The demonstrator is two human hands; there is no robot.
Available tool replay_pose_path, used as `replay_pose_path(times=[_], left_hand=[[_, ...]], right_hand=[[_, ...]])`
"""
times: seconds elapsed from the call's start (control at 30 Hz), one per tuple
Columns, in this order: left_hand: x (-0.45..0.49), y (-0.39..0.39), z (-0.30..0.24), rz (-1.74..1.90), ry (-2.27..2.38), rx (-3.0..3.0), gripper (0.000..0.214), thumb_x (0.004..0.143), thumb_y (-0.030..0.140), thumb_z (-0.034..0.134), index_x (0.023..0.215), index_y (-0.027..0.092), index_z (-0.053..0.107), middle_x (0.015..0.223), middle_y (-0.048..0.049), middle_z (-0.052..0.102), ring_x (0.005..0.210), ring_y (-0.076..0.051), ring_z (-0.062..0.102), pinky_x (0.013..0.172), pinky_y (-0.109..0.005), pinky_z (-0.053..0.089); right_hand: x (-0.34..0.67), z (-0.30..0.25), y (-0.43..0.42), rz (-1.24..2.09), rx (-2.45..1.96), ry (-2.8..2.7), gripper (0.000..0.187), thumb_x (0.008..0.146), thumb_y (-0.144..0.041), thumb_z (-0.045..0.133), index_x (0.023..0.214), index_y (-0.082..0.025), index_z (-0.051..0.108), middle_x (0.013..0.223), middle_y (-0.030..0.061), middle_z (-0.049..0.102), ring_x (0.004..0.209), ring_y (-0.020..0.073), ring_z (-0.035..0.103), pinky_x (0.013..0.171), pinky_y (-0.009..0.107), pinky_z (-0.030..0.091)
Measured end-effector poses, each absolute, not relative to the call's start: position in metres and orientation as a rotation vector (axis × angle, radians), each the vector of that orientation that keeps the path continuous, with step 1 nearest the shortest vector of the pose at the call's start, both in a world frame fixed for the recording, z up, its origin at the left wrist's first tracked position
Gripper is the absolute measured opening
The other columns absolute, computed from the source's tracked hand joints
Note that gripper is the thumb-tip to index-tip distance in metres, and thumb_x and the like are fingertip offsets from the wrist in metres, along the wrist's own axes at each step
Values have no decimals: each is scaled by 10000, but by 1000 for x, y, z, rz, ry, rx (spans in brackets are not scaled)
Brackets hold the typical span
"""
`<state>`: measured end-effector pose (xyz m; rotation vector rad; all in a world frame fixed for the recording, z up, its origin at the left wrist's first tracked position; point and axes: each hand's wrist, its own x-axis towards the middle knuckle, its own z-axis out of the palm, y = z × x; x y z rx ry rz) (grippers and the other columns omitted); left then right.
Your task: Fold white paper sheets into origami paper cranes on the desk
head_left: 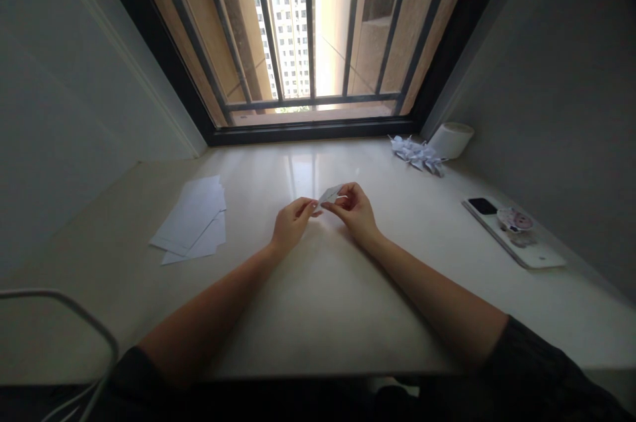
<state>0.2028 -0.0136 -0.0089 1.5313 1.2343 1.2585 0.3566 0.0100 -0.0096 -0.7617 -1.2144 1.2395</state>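
A small folded piece of white paper (329,195) is held just above the pale table (318,303), near its middle. My left hand (291,223) pinches the paper's left end with closed fingertips. My right hand (354,209) grips its right side, fingers curled round it. Both forearms stretch forward from the near edge.
A stack of white paper sheets (193,220) lies to the left. Several folded white paper figures (416,154) sit at the back right beside a white round container (451,139). A phone (514,231) with a sticker grip lies at the right. A barred window (311,44) is ahead.
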Motion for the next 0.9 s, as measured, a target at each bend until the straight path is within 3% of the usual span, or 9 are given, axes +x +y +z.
replay_pose_path(times=[0.13, 0.4, 0.67, 0.9], left_hand=[[204, -14, -6, 1243, 1262, 1550, 244, 779, 412, 597, 797, 175, 655, 725, -35, 683, 738, -181, 676, 677, -257, 496], [203, -14, -8, 1266, 1302, 1586, 242, 775, 412, 597, 740, 182, 660, 689, -27, 676, 700, -188, 679, 601, -240, 482], [203, -16, -11, 1208, 1346, 1695, 236, 781, 422, 585, 771, 208, 682, 721, -25, 692, 697, -176, 674, 612, -241, 499], [202, -15, -12, 1183, 1369, 1752, 249, 774, 428, 591, 777, 204, 700, 723, -33, 702, 642, -160, 649, 602, -244, 490]], right_hand=[[357, -10, 11, 1232, -771, -1175, 516, 558, -294, 795, 835, -255, 361, 635, -111, 535, 471, 62, 506, 489, 199, 420], [358, -10, 12, 1345, -799, -1135, 552, 580, -368, 773, 933, -258, 364, 708, -49, 652, 663, 146, 631, 610, 268, 483], [360, -14, 15, 1254, -828, -1112, 504, 588, -345, 776, 924, -249, 414, 573, -89, 592, 550, 118, 576, 578, 249, 456], [360, -10, 11, 1218, -781, -1095, 433, 663, -366, 714, 936, -263, 395, 640, -71, 616, 596, 136, 605, 590, 262, 466]])
